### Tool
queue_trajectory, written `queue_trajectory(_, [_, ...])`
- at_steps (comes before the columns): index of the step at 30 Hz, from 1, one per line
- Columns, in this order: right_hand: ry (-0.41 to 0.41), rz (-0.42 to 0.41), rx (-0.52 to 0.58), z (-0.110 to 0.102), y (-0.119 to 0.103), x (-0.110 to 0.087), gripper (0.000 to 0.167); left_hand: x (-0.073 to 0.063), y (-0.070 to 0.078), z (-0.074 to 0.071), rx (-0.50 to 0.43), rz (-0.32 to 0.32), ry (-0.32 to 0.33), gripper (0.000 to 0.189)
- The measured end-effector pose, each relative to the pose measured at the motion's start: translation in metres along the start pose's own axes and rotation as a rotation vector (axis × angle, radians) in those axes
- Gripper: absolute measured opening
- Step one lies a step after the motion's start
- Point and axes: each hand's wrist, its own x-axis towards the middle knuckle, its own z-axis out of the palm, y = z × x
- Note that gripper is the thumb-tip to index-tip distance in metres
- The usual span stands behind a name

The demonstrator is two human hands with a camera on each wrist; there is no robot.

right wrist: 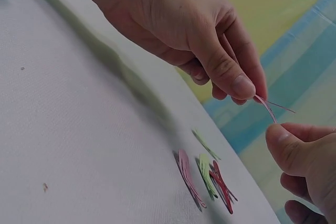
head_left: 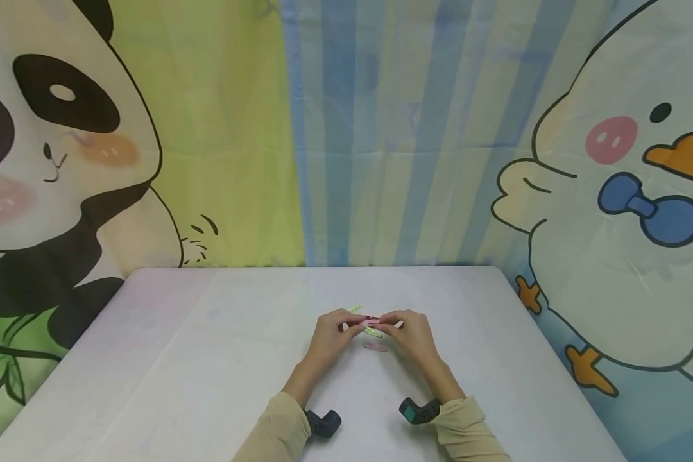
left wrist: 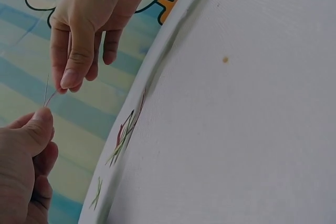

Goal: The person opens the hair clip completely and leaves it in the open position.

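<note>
A thin pink strip (right wrist: 269, 109) runs between my two hands. In the head view, my left hand (head_left: 333, 333) pinches its left end between thumb and index finger. My right hand (head_left: 410, 330) pinches the other end the same way, with fingertips close to the left ones. The right wrist view shows my left hand (right wrist: 210, 51) above and my right hand (right wrist: 304, 156) at lower right. Past the thumbs, a fine loose end sticks out. Below lie several thin strips on the table: a pink bunch (right wrist: 188, 174), a green bunch (right wrist: 206, 174) and dark red strips (right wrist: 223, 187).
The white table (head_left: 208, 359) carries a separate small green bunch (right wrist: 205, 142) beyond the others. Dark wrist devices (head_left: 323, 423) sit on both forearms. Behind the table's far edge hangs a curtain (head_left: 381, 128) with stripes and cartoon animals.
</note>
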Motion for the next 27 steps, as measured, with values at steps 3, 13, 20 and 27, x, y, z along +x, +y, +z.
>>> queue_trajectory(3, [0.009,-0.011,-0.01,-0.003,0.004,0.0,0.011,0.003,0.003,0.003,0.0,0.02,-0.011,0.015])
queue_trajectory(13, [0.012,0.018,-0.046,-0.013,0.022,0.005,0.011,0.014,0.007,0.018,0.026,0.02,-0.065,0.018])
queue_trajectory(20, [0.023,0.033,-0.045,-0.022,0.036,0.008,0.01,0.024,0.005,0.035,0.015,0.075,-0.092,0.017])
queue_trajectory(27, [0.028,0.031,-0.047,-0.029,0.048,0.005,0.01,0.028,0.011,0.046,0.019,-0.001,-0.164,0.017])
